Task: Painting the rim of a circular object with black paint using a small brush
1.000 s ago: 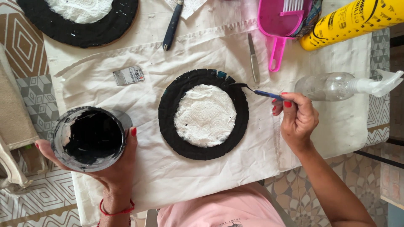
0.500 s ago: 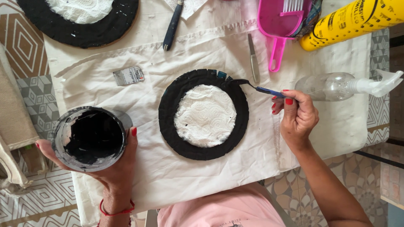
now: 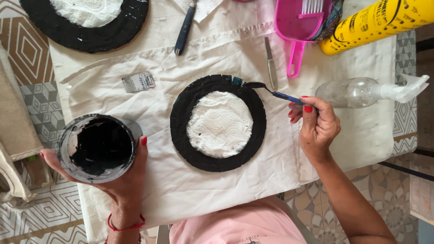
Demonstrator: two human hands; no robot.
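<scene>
A black-painted ring (image 3: 181,131) with a white paper centre lies on a white cloth (image 3: 135,97) in the middle. My right hand (image 3: 316,126) holds a thin blue-handled paintbrush (image 3: 278,93); its black tip touches the ring's upper right edge, beside a small unpainted teal patch. My left hand (image 3: 120,183) cups a round tub of black paint (image 3: 97,147) from below, at the cloth's left edge, apart from the ring.
A second black ring (image 3: 86,36) lies at the top left. A dark pen (image 3: 184,31), a metal blade (image 3: 270,65), a pink dustpan (image 3: 296,27), a yellow can (image 3: 375,22), a clear spray bottle (image 3: 361,91) and a small foil packet (image 3: 138,82) lie around.
The brush tip has slid slightly along the ring's upper right edge. The paint tub and left hand have stayed in place.
</scene>
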